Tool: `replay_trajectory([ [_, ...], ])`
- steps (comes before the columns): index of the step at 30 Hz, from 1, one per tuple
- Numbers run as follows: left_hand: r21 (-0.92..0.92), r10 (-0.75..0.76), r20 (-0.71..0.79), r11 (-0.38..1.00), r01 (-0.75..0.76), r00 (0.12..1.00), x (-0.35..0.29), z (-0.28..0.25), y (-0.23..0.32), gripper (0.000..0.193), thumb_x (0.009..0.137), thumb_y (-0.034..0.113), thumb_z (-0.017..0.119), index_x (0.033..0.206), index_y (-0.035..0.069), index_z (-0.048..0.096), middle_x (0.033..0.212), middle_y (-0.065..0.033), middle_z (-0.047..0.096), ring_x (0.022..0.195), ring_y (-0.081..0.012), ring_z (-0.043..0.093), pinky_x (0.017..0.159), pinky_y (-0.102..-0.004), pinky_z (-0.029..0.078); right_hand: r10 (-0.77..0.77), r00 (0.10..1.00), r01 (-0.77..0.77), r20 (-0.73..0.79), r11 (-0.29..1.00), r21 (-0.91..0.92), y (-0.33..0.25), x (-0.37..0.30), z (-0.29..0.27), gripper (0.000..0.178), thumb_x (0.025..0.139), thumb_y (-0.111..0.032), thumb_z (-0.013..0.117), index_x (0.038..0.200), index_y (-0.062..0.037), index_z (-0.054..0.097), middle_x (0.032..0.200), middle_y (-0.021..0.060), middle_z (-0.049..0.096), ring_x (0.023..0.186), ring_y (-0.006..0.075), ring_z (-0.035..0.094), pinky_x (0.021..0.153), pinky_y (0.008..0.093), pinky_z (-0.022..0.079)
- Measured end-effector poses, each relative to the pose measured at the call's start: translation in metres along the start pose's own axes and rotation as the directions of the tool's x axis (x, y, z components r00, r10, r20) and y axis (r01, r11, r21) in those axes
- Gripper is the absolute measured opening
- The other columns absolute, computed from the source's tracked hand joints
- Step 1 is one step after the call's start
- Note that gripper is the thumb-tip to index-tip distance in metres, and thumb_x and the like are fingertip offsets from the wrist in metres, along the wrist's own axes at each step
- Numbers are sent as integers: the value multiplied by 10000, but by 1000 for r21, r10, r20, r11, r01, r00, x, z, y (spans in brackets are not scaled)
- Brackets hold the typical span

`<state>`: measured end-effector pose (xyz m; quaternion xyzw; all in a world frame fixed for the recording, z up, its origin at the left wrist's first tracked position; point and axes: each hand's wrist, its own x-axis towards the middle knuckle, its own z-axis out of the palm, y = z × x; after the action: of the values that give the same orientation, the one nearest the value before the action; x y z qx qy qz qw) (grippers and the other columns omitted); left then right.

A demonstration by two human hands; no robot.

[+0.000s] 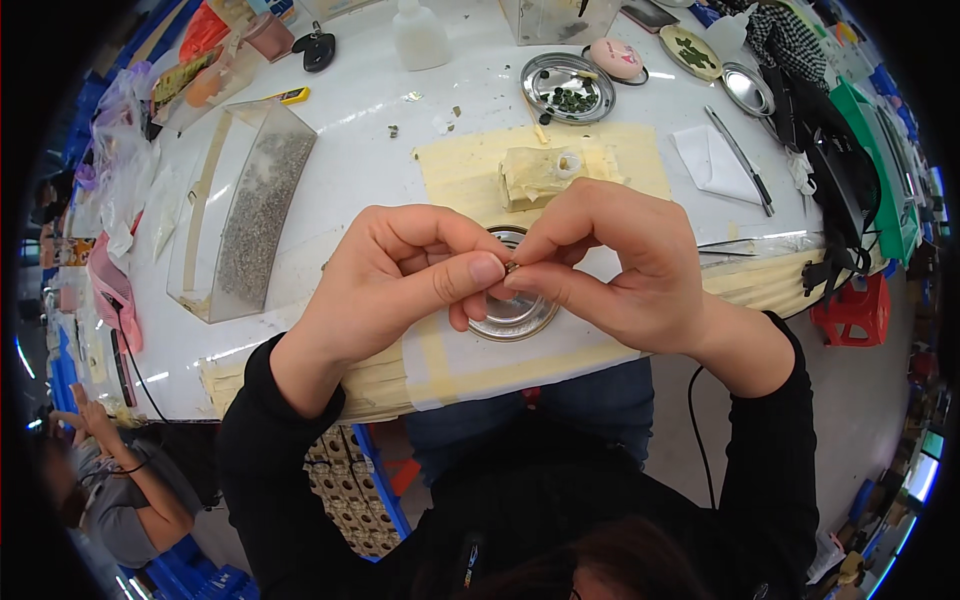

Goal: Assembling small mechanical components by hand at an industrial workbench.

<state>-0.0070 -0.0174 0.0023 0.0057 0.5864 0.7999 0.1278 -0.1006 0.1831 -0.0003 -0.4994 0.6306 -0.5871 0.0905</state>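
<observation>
Head view: left hand (385, 272) and right hand (640, 268) pinch a tiny piece (511, 267), likely for steadiness, near the front edge of the worktop (370, 165).

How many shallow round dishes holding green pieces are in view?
2: a round silver metal dish beyond the right hand, and a round cream dish farther right. Others may be hidden.

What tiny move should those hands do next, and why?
Maybe lower the tiny piece a bit: the fingertips of the left hand and right hand meet at it, above the round dish, which might then catch it if it slips.
</observation>
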Motion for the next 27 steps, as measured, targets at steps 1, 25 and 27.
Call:
replay_trajectory([
  [1, -5, -18, 5, 1000, 18, 1000, 0, 0, 0, 157, 907, 128, 657, 965, -17, 670, 815, -85, 689, 656, -84, 624, 556, -200, 500, -45, 999, 45, 5, 998, -32, 1, 1, -1, 114, 796, -51, 745, 850, -23, 649, 750, 42, 623, 618, 121, 620, 531, 226, 495],
  [25, 893, 709, 334, -28, -449, 621, 0, 11, -2, 233, 718, -72, 729, 939, -34, 670, 790, -117, 655, 668, -209, 635, 565, -275, 493, 430, 877, -480, 216, 760, 437, -4, 3, -2, 133, 932, -122, 614, 923, 10, 620, 805, 26, 658, 729, 50, 616, 656, 194, 506],
  [27, 893, 703, 345, -42, -448, 622, -1, 12, -2, 233, 719, -67, 733, 939, -32, 666, 788, -116, 654, 666, -208, 633, 562, -276, 491, 377, 907, -420, 187, 810, 409, -2, 1, -1, 131, 933, -122, 613, 927, 9, 617, 801, 26, 656, 720, 46, 609, 653, 194, 506],
])
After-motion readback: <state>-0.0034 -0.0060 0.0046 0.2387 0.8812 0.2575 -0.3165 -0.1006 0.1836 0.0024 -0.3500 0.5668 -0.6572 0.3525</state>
